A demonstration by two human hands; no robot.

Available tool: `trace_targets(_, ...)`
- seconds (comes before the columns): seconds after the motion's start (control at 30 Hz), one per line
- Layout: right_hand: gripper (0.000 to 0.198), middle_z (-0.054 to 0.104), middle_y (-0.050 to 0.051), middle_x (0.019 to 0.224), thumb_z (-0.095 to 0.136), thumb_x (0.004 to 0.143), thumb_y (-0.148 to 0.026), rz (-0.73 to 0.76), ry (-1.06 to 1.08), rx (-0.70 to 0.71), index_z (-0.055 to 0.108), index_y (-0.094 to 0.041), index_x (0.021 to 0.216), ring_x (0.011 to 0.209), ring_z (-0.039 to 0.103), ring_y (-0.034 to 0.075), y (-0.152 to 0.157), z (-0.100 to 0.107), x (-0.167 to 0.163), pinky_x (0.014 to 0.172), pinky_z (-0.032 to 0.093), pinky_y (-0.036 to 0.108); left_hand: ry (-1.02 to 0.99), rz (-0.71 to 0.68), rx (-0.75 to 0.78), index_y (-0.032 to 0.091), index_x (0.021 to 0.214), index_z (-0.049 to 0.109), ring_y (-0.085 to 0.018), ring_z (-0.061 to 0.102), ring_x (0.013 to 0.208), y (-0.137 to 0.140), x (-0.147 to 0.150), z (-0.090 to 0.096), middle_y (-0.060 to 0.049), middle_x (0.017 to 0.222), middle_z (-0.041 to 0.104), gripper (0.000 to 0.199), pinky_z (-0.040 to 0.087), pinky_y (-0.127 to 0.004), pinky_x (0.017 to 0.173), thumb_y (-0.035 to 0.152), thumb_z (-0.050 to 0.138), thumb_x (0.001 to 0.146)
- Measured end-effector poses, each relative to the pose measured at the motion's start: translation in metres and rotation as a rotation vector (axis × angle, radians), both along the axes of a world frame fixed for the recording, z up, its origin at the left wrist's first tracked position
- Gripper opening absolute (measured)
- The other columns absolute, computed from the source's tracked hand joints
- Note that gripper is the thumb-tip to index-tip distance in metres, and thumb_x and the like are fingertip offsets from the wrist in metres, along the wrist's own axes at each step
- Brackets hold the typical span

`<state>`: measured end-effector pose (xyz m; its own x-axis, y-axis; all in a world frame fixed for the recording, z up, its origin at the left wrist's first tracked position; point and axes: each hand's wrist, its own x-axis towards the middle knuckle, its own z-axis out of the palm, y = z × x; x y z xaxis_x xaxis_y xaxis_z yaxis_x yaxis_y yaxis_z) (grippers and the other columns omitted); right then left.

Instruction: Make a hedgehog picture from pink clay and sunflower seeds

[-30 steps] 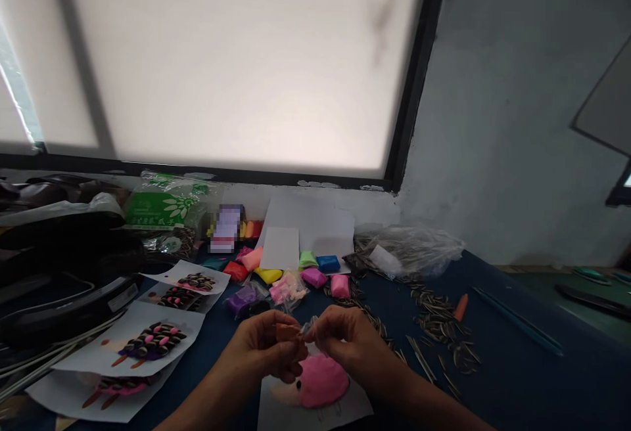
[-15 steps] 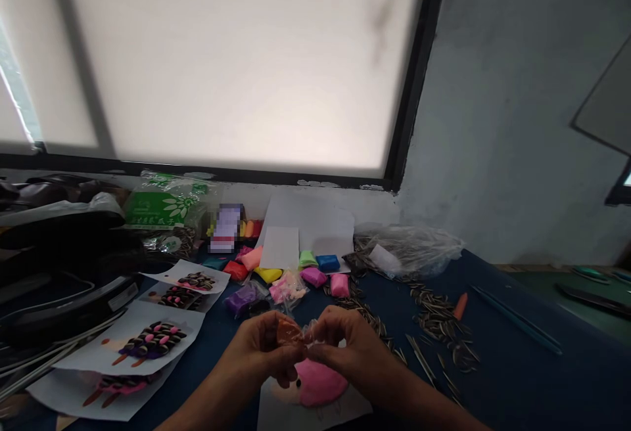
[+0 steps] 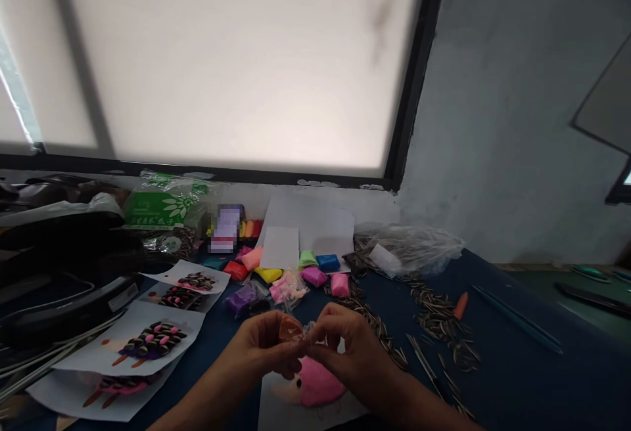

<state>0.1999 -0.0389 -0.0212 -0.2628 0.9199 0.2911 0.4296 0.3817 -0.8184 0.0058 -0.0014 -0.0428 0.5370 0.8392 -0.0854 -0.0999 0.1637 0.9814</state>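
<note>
Between my hands is a small clear packet of orange-brown modelling clay (image 3: 290, 329). My left hand (image 3: 263, 347) is closed on the clay end of it. The fingers of my right hand (image 3: 345, 345) pinch the crumpled clear plastic at its other end. Beneath my hands lies a white sheet (image 3: 276, 411) bearing a pink clay hedgehog body (image 3: 320, 382) with a pale snout and a black eye. My right hand and wrist cover part of that sheet.
Finished seed-and-clay hedgehog pictures (image 3: 152, 339) lie at left. Several coloured clay packets (image 3: 314, 277) sit beyond my hands. Loose sunflower seeds (image 3: 438, 316) spread at right, with tweezers (image 3: 424, 360) and a blue stick-like tool (image 3: 517, 319). A green seed bag (image 3: 158, 201) stands at back left.
My hands have shifted very slightly, and the clay packet has turned a little between them. Everything else on the table stays where it was.
</note>
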Motion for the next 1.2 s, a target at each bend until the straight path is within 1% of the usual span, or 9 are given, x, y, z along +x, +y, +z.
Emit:
trace_targets(0.1,0.011,0.058,-0.001,0.079,0.074,0.083,-0.015,-0.007,-0.012,0.018,0.077,-0.021,0.075,0.070,0.055,0.013,-0.002,0.002,-0.001,0.060,0.040,0.024,-0.006,-0.013,-0.030,0.015,0.084,0.071,-0.015,0.066,0.062,-0.004,0.002,0.006,0.000,0.065,0.069,0.043,0.052,-0.024,0.062,0.049,0.091,0.069)
trace_targets(0.2,0.009,0.058,0.000,0.080,0.076,0.084,-0.021,-0.007,-0.003,0.010,0.077,-0.021,0.076,0.071,0.056,0.013,-0.003,0.005,-0.002,0.060,0.040,0.024,-0.011,-0.047,-0.082,0.014,0.085,0.074,-0.016,0.068,0.062,-0.007,0.004,0.010,-0.002,0.069,0.072,0.043,0.054,-0.025,0.063,0.050,0.092,0.067)
trace_targets(0.3,0.011,0.058,0.000,0.080,0.077,0.084,-0.027,0.000,0.001,0.004,0.078,-0.020,0.076,0.070,0.057,0.013,-0.003,0.005,-0.002,0.060,0.041,0.024,-0.008,-0.060,-0.091,0.013,0.083,0.076,-0.017,0.069,0.062,-0.008,0.004,0.010,-0.004,0.069,0.073,0.044,0.054,-0.025,0.063,0.052,0.091,0.068)
trace_targets(0.37,0.009,0.059,0.000,0.080,0.077,0.083,-0.025,0.008,0.002,0.019,0.077,-0.020,0.076,0.069,0.059,0.013,-0.002,0.003,-0.002,0.061,0.043,0.024,-0.002,-0.044,-0.080,0.013,0.080,0.076,-0.018,0.069,0.062,-0.007,0.003,0.009,-0.005,0.065,0.073,0.045,0.054,-0.025,0.062,0.053,0.091,0.067)
trace_targets(0.5,0.009,0.061,0.002,0.084,0.072,0.081,-0.014,0.024,0.000,0.096,0.077,-0.020,0.078,0.072,0.062,0.014,-0.001,-0.004,-0.003,0.064,0.047,0.025,0.007,0.002,-0.065,0.013,0.075,0.075,-0.019,0.069,0.061,-0.006,0.002,0.005,-0.004,0.062,0.072,0.043,0.053,-0.026,0.062,0.051,0.093,0.064)
trace_targets(0.67,0.013,0.066,0.003,0.085,0.069,0.084,-0.014,0.009,0.007,0.197,0.078,-0.021,0.077,0.076,0.066,0.017,0.000,-0.008,-0.005,0.068,0.049,0.027,0.000,0.043,-0.052,0.015,0.078,0.076,-0.020,0.071,0.064,-0.004,0.001,0.003,-0.003,0.064,0.072,0.043,0.054,-0.028,0.064,0.048,0.096,0.059)
trace_targets(0.87,0.017,0.070,0.003,0.085,0.068,0.086,-0.015,0.024,-0.038,0.134,0.077,-0.022,0.074,0.078,0.068,0.017,-0.003,-0.005,-0.005,0.070,0.049,0.026,0.014,0.067,-0.033,0.014,0.075,0.074,-0.020,0.069,0.059,-0.003,0.002,0.001,-0.002,0.061,0.071,0.034,0.054,-0.031,0.063,0.038,0.094,0.061)
trace_targets(1.07,0.013,0.069,0.006,0.090,0.063,0.083,-0.012,0.005,-0.046,0.293,0.073,-0.020,0.079,0.079,0.069,0.018,-0.005,-0.008,-0.007,0.071,0.051,0.027,0.002,0.085,-0.023,0.014,0.075,0.073,-0.018,0.067,0.057,-0.007,0.005,0.005,-0.001,0.059,0.069,0.031,0.052,-0.028,0.060,0.036,0.092,0.063)
trace_targets(1.2,0.013,0.068,0.007,0.094,0.062,0.081,-0.009,-0.012,-0.017,0.394,0.068,-0.020,0.079,0.082,0.069,0.019,-0.005,-0.008,-0.006,0.073,0.053,0.028,-0.031,0.079,-0.033,0.014,0.076,0.073,-0.018,0.067,0.056,-0.010,0.006,0.012,-0.001,0.059,0.069,0.036,0.052,-0.027,0.059,0.040,0.094,0.062)
